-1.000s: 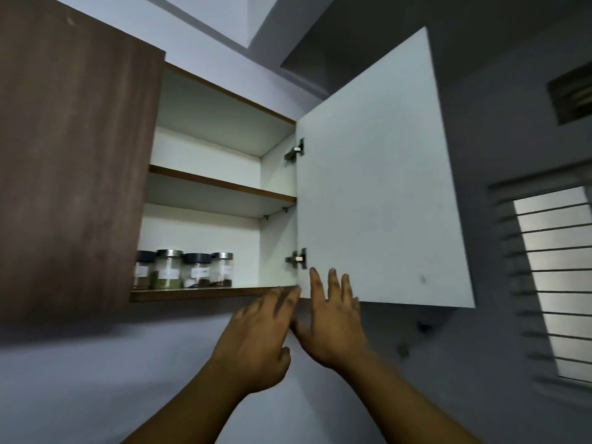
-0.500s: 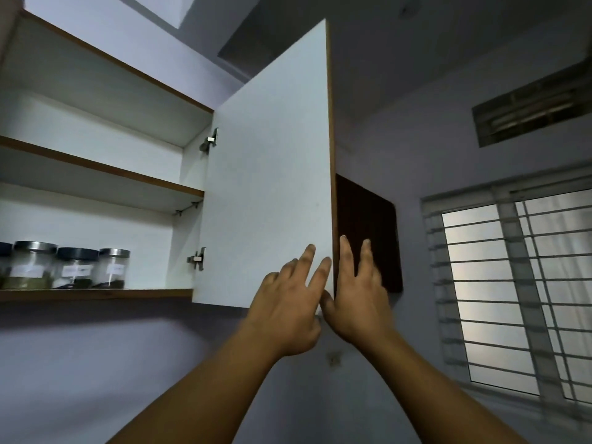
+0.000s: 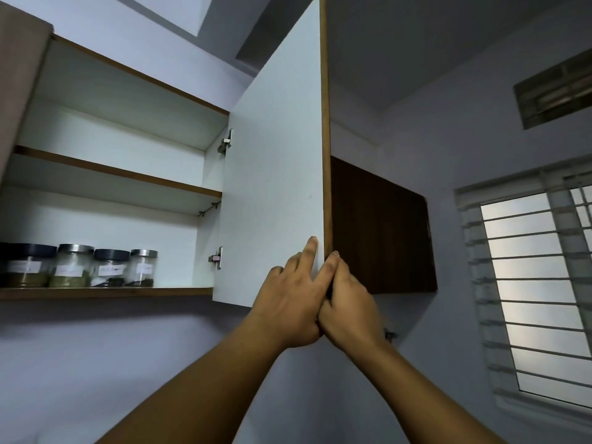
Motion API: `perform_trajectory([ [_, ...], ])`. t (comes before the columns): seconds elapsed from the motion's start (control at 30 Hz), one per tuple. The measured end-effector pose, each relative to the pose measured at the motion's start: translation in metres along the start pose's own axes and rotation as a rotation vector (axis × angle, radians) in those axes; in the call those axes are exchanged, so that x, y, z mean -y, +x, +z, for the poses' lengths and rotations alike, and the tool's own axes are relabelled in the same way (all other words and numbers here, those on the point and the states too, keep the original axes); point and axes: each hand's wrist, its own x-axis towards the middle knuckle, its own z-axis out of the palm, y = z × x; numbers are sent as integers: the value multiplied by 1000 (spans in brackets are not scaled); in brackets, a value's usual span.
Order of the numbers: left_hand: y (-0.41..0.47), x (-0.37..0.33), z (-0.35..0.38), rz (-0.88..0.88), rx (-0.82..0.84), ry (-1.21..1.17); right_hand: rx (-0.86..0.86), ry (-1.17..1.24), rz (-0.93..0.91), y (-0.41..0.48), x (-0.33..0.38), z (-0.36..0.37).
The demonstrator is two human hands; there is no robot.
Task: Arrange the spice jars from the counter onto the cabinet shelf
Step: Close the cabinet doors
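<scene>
I see both hands raised at the free edge of the open cabinet door [image 3: 275, 174]. My left hand [image 3: 290, 302] lies on the white inner face, fingers [image 3: 311, 248] stretched up along the edge. My right hand [image 3: 347, 304] is on the other side of that edge, fingers curled against it, so the two hands pinch the door's lower corner between them and touch each other below it. The door stands nearly edge-on to me, hung on two metal hinges [image 3: 217, 258]. Four spice jars [image 3: 110, 267] stand in a row on the lower cabinet shelf [image 3: 105, 292], at its left part, touching or nearly so. The upper shelf [image 3: 115, 171] shows nothing on it. To the right, a barred window [image 3: 538, 296].
</scene>
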Motion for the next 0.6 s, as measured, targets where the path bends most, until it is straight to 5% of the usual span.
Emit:
perform_trajectory([
  [0.2,-34,42,-22,96,-180,17,-76,-13,-135,-14,47,8],
  [0.6,-133,179,-80,140,-106,42,-231,38,-354,-21,187,107],
])
